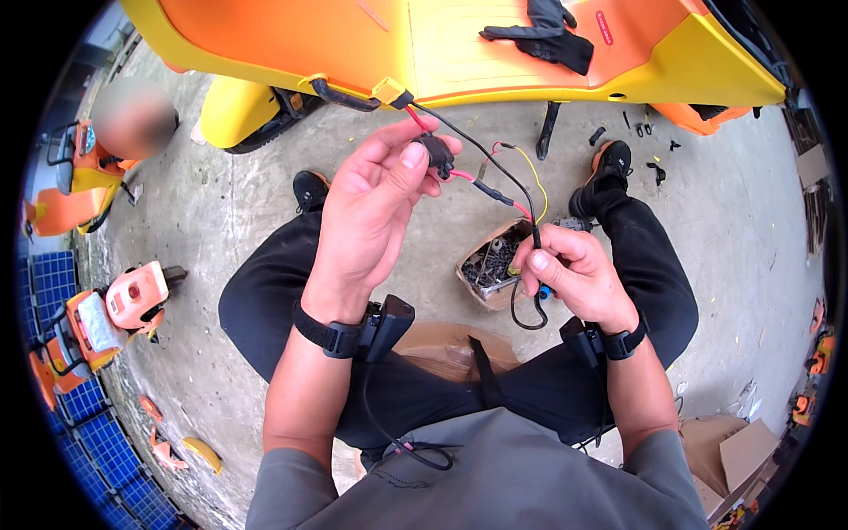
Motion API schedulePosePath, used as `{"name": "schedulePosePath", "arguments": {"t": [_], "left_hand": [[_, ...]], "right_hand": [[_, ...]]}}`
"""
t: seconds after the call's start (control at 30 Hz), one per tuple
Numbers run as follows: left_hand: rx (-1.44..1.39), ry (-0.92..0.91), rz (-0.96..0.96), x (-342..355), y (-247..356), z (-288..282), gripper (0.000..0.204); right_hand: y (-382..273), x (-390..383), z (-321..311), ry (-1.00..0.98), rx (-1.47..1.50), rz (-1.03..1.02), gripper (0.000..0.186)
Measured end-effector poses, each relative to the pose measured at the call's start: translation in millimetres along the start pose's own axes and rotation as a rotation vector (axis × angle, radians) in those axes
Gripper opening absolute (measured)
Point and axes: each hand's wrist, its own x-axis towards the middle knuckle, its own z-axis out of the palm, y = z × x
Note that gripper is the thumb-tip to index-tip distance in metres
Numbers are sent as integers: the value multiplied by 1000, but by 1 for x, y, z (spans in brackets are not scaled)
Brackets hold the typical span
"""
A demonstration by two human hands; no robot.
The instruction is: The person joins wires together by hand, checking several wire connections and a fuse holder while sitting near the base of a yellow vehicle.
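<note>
Between the thumb and fingers of my left hand [371,194] is a small black inline fuse holder [435,155], with red wire at both ends. One red lead runs up to a yellow plug connector [389,91] at the lower edge of an orange and yellow vehicle body [327,44]. My right hand [579,276] pinches a black cable [536,237], whose lower end loops below the fingers. Red, black and thin yellow wires [532,168] fan out above that grip. The wires hang slack between my hands.
Black gloves [552,40] lie on the vehicle body. Below it, a cardboard box [484,287] of small dark parts stands on the concrete floor between my legs. Other orange ride-on vehicles [88,327], near a person with a blurred head, line the left. Cardboard [729,455] lies lower right.
</note>
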Motion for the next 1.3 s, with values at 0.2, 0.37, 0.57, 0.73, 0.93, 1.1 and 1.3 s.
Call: {"name": "schedulePosePath", "arguments": {"t": [0.2, 0.37, 0.57, 0.73, 0.93, 1.1, 1.3], "left_hand": [[38, 37, 3, -1, 1, 3, 32], [67, 49, 7, 0, 0, 2, 31], [64, 72, 3, 0, -1, 4, 30], [77, 85, 4, 0, -2, 4, 30], [76, 81, 10, 0, -2, 4, 29], [88, 87, 8, 0, -1, 2, 29], [104, 99, -17, -2, -2, 5, 28]], "right_hand": [[4, 2, 2, -18, 29, -23, 22], [3, 4, 1, -47, -6, -71, 23], [5, 2, 3, -50, 51, -17, 22], [5, 1, 4, -40, 73, 10, 20], [11, 0, 1, -47, 70, 35, 26], [12, 1, 2, -56, 77, -15, 29], [2, 2, -14, 168, 73, -28, 27]]}}
